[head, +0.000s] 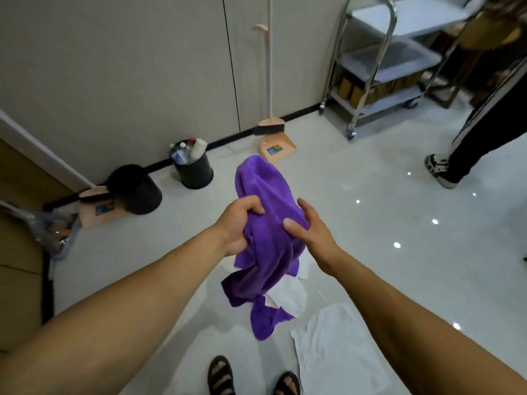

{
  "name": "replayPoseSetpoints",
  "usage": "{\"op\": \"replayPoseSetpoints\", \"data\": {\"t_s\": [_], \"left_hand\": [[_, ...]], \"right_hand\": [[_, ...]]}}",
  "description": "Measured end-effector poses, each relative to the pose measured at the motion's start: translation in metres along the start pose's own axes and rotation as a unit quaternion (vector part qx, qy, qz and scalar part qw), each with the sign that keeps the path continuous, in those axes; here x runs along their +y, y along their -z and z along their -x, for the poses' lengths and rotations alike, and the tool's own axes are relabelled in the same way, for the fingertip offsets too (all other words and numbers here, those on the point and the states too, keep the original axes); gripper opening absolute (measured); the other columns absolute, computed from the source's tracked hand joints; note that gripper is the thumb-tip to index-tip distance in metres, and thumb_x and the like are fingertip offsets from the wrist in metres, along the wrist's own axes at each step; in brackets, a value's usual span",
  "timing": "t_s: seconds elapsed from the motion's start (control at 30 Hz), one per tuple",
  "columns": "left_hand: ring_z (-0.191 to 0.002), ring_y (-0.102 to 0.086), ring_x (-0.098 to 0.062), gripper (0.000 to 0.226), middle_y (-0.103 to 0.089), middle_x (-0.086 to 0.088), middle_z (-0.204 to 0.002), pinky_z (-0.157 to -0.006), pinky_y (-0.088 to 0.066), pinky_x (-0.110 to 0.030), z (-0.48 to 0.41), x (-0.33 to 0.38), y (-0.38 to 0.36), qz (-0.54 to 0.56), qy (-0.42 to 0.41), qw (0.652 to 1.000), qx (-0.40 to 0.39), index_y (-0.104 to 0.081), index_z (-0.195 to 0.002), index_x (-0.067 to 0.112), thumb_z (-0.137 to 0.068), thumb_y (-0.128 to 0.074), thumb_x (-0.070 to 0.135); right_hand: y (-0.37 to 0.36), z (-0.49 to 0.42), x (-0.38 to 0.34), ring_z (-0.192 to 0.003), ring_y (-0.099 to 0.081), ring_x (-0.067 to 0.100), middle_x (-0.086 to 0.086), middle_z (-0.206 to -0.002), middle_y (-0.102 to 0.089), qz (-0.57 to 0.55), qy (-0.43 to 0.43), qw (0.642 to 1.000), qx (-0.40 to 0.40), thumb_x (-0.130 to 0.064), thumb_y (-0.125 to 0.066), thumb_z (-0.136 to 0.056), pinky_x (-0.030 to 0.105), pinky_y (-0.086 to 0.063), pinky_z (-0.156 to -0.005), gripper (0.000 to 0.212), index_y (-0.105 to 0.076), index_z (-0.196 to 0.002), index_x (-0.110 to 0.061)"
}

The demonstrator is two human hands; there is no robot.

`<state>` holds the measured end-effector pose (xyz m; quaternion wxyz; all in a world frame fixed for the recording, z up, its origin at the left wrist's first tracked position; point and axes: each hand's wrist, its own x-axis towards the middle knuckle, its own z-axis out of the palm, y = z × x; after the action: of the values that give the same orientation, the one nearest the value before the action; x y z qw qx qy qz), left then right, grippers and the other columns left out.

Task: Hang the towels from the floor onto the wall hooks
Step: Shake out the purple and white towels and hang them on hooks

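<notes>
Head view. Black bins (pixel 134 189), two, left of the purple towel. Left hand (pixel 236 223), fingers curled into its cloth. Purple towel (pixel 268 252), one, held up, tail hanging. Right hand (pixel 310 232), thumb and fingers clamped on it. White towels (pixel 336 352), two, on floor below it. Steel cart (pixel 379 67), one, far right.

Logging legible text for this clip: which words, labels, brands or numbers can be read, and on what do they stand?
Nothing here reads clearly.
Blue sticker on the middle peach dustpan: too blurred to read.
Sticker on the left dustpan: too blurred to read.
Label on the plastic bottle in the black bin: too small to read.
</notes>
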<state>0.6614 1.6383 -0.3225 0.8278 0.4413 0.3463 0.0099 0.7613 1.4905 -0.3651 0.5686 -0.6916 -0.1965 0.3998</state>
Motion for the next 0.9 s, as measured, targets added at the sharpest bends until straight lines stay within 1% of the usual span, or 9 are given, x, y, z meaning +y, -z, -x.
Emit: {"op": "replayPoseSetpoints", "data": {"t_s": [0.1, 0.2, 0.3, 0.4, 0.47, 0.53, 0.6, 0.73, 0.9], "left_hand": [[-0.085, -0.064, -0.032, 0.033, -0.065, -0.019, -0.094, -0.083, -0.053, -0.039, 0.030, 0.048, -0.010, 0.011, -0.064, 0.998, 0.001, -0.064, -0.101, 0.003, -0.073, -0.050, 0.011], [-0.089, -0.069, -0.028, 0.025, -0.073, -0.013, -0.095, -0.083, -0.056, -0.034, 0.056, 0.089, -0.015, 0.029, -0.136, 0.990, -0.010, -0.075, -0.091, 0.009, -0.076, -0.059, 0.022], [-0.115, -0.061, -0.029, 0.046, -0.066, -0.014, -0.120, -0.102, -0.046, -0.043, 0.075, 0.112, -0.009, 0.027, -0.158, 0.987, -0.004, -0.069, -0.114, 0.011, -0.079, -0.066, 0.040], [-0.130, -0.047, -0.034, 0.067, -0.053, -0.016, -0.138, -0.111, -0.033, -0.051, 0.089, 0.110, 0.001, -0.050, -0.150, 0.987, -0.034, -0.056, -0.132, 0.013, -0.076, -0.066, 0.048], [-0.120, -0.056, -0.032, 0.056, -0.060, -0.017, -0.129, -0.106, -0.041, -0.048, 0.099, 0.106, 0.005, -0.106, -0.146, 0.983, -0.043, -0.060, -0.127, 0.012, -0.081, -0.064, 0.044], [-0.088, -0.068, -0.021, 0.029, -0.069, -0.008, -0.101, -0.079, -0.054, -0.037, 0.114, 0.109, 0.004, -0.093, -0.157, 0.983, 0.002, -0.067, -0.108, 0.017, -0.087, -0.061, 0.037], [-0.071, -0.065, -0.015, 0.015, -0.069, 0.000, -0.084, -0.062, -0.050, -0.028, 0.127, 0.119, 0.007, -0.081, -0.194, 0.975, 0.064, -0.066, -0.100, 0.022, -0.091, -0.058, 0.031], [-0.065, -0.060, -0.013, 0.016, -0.069, 0.005, -0.069, -0.054, -0.045, -0.019, 0.161, 0.144, 0.024, -0.133, -0.278, 0.945, 0.113, -0.068, -0.088, 0.016, -0.094, -0.056, 0.024], [-0.076, -0.059, -0.018, 0.024, -0.066, -0.006, -0.090, -0.065, -0.045, -0.027, 0.211, 0.177, 0.055, -0.133, -0.279, 0.951, 0.021, -0.067, -0.106, 0.013, -0.087, -0.064, 0.028]], "right_hand": [[-0.006, 0.012, -0.031, -0.107, -0.066, 0.016, -0.005, -0.116, -0.070, 0.030, -0.009, 0.993, -0.112, -0.059, -0.079, -0.062, 0.042, -0.052, -0.098, 0.067, -0.063, -0.119, -0.026], [-0.021, 0.019, -0.070, -0.092, -0.071, 0.023, 0.003, -0.097, -0.075, 0.111, 0.019, 0.989, -0.094, -0.047, -0.084, -0.066, 0.038, -0.059, -0.082, 0.047, -0.071, -0.099, -0.016], [-0.037, 0.026, -0.115, -0.095, -0.070, 0.026, 0.007, -0.100, -0.075, -0.027, 0.096, 0.994, -0.043, -0.024, -0.076, -0.082, 0.036, -0.058, -0.078, 0.024, -0.071, -0.103, -0.013], [-0.046, 0.036, -0.162, -0.102, -0.069, 0.026, 0.010, -0.110, -0.072, -0.111, 0.130, 0.982, -0.081, -0.018, -0.065, -0.090, 0.036, -0.058, -0.085, 0.020, -0.068, -0.109, -0.018], [-0.049, 0.045, -0.186, -0.105, -0.068, 0.027, 0.013, -0.112, -0.071, -0.089, 0.129, 0.980, -0.124, -0.020, -0.062, -0.092, 0.036, -0.057, -0.088, 0.023, -0.068, -0.113, -0.014], [-0.050, 0.050, -0.202, -0.108, -0.067, 0.030, 0.016, -0.114, -0.070, -0.063, 0.126, 0.980, -0.141, -0.022, -0.060, -0.093, 0.040, -0.054, -0.094, 0.027, -0.067, -0.116, -0.010], [-0.056, 0.055, -0.215, -0.109, -0.066, 0.033, 0.019, -0.114, -0.070, -0.085, 0.103, 0.984, -0.119, -0.019, -0.061, -0.091, 0.045, -0.051, -0.098, 0.028, -0.068, -0.114, -0.007], [-0.071, 0.065, -0.235, -0.095, -0.066, 0.034, 0.021, -0.112, -0.068, -0.181, 0.024, 0.982, -0.042, -0.016, -0.061, -0.084, 0.046, -0.049, -0.099, 0.033, -0.067, -0.112, 0.001], [-0.098, 0.079, -0.279, -0.096, -0.065, 0.032, 0.018, -0.105, -0.062, -0.285, 0.075, 0.950, -0.103, -0.023, -0.056, -0.086, 0.044, -0.047, -0.100, 0.021, -0.065, -0.092, -0.005]]}}
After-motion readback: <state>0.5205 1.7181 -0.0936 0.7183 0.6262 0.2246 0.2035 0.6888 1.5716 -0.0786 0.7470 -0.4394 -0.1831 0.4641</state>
